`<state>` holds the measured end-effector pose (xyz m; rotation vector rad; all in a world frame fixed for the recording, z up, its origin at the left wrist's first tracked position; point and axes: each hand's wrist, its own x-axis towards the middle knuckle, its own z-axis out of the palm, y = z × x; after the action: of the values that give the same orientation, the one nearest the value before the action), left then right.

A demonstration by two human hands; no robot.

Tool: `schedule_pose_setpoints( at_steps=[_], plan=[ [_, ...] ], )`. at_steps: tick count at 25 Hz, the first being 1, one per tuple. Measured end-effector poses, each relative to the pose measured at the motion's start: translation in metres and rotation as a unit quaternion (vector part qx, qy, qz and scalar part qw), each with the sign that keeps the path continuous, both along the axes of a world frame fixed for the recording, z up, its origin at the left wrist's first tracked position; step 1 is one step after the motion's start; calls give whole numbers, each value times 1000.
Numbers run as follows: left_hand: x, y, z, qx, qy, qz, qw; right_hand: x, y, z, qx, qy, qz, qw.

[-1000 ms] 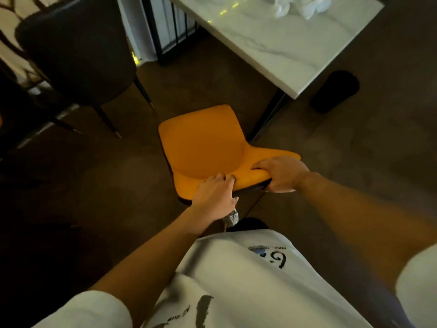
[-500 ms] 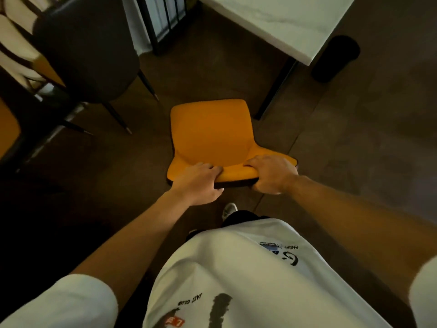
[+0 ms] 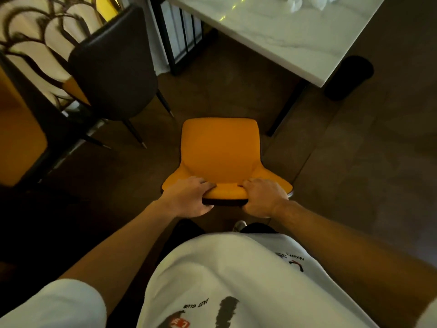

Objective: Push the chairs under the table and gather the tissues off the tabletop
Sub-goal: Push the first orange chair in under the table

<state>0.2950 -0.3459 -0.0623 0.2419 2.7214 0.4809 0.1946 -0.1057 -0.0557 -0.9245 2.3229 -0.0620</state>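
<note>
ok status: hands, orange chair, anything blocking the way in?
Left hand and right hand both gripping orange chair backrest top. Chair short of marble table, not under. Tissues on tabletop. Table leg ahead-right of seat.

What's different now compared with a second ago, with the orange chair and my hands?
The orange chair has been turned: a second ago it sat angled, now it sits square to the person, its seat's front edge toward the table, not yet under it. The left hand has shifted from the backrest's left corner toward its middle. Both it and the right hand keep gripping the backrest top. The tissues remain on the table.
</note>
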Motion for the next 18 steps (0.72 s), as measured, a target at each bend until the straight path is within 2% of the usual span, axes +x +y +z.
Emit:
schedule_pose_setpoints(
  at_steps=[5,13,15,18],
  plan=[
    [1,-35,-3,-11,10,-43,999,19,-28,2,-9,2,-52,999],
    [4,-85,-14,21,33,-120,992,58,-78,15,33,-1,-165,986],
    [4,-102,-13,37,25,-138,989,67,-95,17,31,-5,-175,984],
    [6,-126,-9,15,-15,-153,988,82,-116,13,20,-14,-187,982]
  ],
)
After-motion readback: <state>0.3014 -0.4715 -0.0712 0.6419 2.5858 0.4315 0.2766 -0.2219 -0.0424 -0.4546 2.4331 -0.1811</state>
